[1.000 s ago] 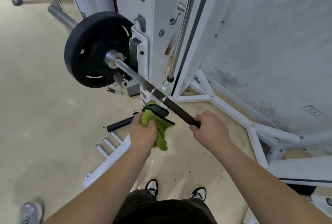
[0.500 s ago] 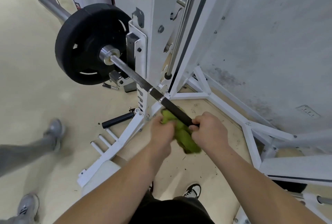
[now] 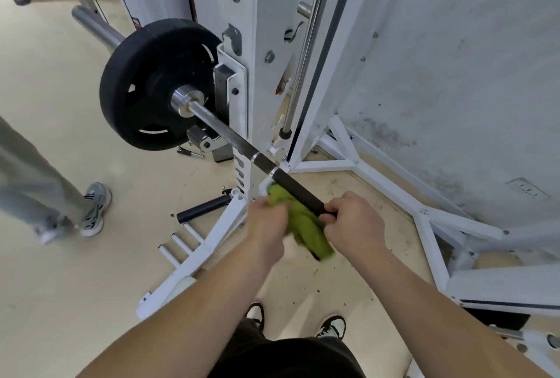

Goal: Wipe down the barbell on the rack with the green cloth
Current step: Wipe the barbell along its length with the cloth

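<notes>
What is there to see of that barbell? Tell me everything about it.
The barbell is a long metal bar slanting from the upper left down toward the person. Its far stretch looks silvery and knurled; past two bright rings it looks dark. A black plate sits on its shiny sleeve. The bar rests on the white rack. The right hand grips its near part. The green cloth, held by the left hand, is bunched just beneath, seemingly touching it.
</notes>
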Demonstrator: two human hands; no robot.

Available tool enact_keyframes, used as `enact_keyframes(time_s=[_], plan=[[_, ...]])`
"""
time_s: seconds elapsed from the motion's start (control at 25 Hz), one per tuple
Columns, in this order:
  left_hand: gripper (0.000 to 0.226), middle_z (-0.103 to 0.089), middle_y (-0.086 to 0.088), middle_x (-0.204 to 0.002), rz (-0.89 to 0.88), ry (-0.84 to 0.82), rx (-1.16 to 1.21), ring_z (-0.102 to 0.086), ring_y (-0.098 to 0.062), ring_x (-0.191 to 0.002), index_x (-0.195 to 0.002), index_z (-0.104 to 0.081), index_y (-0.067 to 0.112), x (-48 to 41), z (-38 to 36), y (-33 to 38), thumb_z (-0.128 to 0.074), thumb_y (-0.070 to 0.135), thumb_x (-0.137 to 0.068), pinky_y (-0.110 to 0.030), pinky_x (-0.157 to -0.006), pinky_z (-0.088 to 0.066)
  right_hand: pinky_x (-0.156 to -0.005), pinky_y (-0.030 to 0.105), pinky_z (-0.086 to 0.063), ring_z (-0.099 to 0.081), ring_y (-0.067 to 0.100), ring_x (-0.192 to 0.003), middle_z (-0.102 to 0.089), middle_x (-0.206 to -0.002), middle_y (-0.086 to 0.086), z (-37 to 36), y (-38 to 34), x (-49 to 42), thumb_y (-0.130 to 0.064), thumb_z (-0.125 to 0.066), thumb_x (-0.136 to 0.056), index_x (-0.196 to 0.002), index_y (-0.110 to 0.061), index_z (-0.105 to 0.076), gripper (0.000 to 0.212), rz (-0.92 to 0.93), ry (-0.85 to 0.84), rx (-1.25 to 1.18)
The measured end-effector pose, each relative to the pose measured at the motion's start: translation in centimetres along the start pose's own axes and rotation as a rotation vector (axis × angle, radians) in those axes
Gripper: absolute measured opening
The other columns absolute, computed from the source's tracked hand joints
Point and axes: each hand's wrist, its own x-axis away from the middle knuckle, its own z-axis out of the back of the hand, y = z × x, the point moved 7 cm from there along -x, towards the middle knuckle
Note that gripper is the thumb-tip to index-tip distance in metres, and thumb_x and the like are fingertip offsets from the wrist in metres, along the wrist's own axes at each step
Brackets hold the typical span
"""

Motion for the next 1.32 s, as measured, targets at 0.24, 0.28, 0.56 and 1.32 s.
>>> enact_keyframes(time_s=[0.24, 0.28, 0.56, 1.32], plan=[[0.021, -0.051, -0.003, -0.079, -0.187, 0.111, -0.176, -0.047, -0.021, -0.07, -0.091, -0.044, 0.018, 2.4, -1.6, 1.5, -0.055, 0.002, -0.083, -0.031, -0.061, -0.042, -0.066, 0.031, -0.046, -0.054, 0.018, -0.089, -0.058, -0.096, -0.004, -0.4, 0.5, 0.2, -0.027, -0.062, -0.094, -0.106, -0.031, -0.077, 0.019, -0.029, -0.02, -0.102], [0.023, -0.051, -0.003, -0.079, -0.156, 0.01, -0.212, -0.047, -0.021, -0.07, -0.09, -0.044, 0.019, 3.4, -2.7, -0.4, -0.059, 0.003, -0.082, -0.032, -0.06, -0.04, -0.071, 0.033, -0.05, -0.056, 0.018, -0.092, -0.06, -0.098, -0.005, -0.4, 0.8, 0.3, -0.027, -0.063, -0.094, -0.106, -0.031, -0.077, 0.019, -0.033, -0.037, -0.142], [0.019, -0.061, -0.009, -0.094, -0.042, 0.104, 0.027, -0.06, -0.026, -0.084, -0.097, -0.049, 0.017, -0.1, -0.9, -1.1, -0.062, 0.007, -0.088, -0.041, -0.083, -0.058, -0.069, 0.042, -0.058, -0.063, 0.021, -0.08, -0.067, -0.094, -0.002, 1.0, 5.0, 2.3, -0.011, -0.056, -0.088, -0.082, -0.018, -0.077, 0.023, -0.079, -0.031, -0.178], [0.018, -0.06, 0.001, -0.089, -0.788, -0.126, -2.11, -0.056, -0.024, -0.093, -0.102, -0.061, 0.023, 0.0, -10.8, 9.7, -0.051, 0.035, -0.092, -0.046, -0.097, -0.043, -0.074, 0.032, -0.053, -0.062, 0.014, -0.088, -0.064, -0.095, -0.01, 1.5, 7.8, 3.2, -0.01, -0.055, -0.089, -0.085, -0.018, -0.075, 0.022, -0.135, 0.008, -0.383]])
